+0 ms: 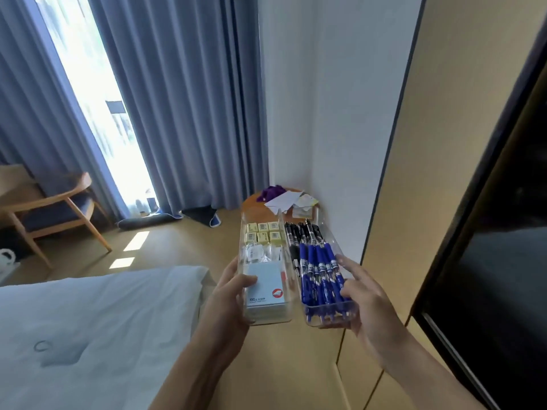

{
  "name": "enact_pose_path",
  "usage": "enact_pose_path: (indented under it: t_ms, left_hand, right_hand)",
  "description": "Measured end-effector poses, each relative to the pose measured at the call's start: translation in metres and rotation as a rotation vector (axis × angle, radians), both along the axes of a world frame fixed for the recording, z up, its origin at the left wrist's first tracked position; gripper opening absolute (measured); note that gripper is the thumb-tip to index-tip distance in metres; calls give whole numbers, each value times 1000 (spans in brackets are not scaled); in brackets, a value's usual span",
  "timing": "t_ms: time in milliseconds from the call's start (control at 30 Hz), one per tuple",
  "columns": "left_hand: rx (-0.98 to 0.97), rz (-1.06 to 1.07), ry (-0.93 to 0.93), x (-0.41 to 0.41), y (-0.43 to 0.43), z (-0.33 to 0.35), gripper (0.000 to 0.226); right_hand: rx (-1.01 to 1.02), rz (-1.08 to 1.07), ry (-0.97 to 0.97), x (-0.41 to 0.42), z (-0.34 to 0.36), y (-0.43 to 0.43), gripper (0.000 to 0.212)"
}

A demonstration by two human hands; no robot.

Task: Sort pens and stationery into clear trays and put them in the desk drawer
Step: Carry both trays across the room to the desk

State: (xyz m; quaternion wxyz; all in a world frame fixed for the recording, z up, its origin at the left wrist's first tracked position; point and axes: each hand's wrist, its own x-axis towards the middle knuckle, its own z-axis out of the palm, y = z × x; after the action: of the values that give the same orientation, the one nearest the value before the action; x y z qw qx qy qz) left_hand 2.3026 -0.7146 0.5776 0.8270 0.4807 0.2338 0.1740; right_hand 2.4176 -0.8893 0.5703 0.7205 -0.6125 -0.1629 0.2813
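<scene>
Clear plastic fills the middle of the head camera's view: two long, narrow trays held side by side in the air, above a light wooden floor (177, 241). The left hand (228, 294) grips the near end of the left clear tray (268, 319), thumb on top and fingers underneath. This tray holds a pale blue square notepad (265, 287) nearest the person, then small clear-wrapped items (260, 253), then two rows of small yellow blocks (263, 232) at the far end. The right hand (367, 303) grips the near right corner of the right clear tray (325, 321), with one finger stretched along its side. That tray is packed with blue click pens (321, 279) at the near end and black pens (299, 232) beyond them. The hands are apart, one clamped on each tray. Beyond the trays, in the room's corner, a round wooden side table (251, 202) carries loose white papers (284, 201) and a purple cloth (270, 192). A bed with a white sheet (88, 335) lies at lower left, a wooden armchair (53, 208) stands farther left, and blue-grey curtains (177, 99) hang beside a bright window. Tan cabinet panels (444, 143) run along the right.
</scene>
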Motion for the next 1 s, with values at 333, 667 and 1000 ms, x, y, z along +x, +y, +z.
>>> enact_pose_path:
  t_ms: [333, 667, 1000]
  left_hand:
    - [63, 21, 15, 178, 158, 10, 41]
    - [76, 111, 46, 352, 274, -11, 43]
    - [40, 323, 43, 451, 383, -14, 48]
  right_hand:
    - [33, 46, -1, 180, 4, 161, 55]
    - [48, 99, -72, 371, -15, 297, 57]
    - [43, 316, 42, 497, -16, 430, 57]
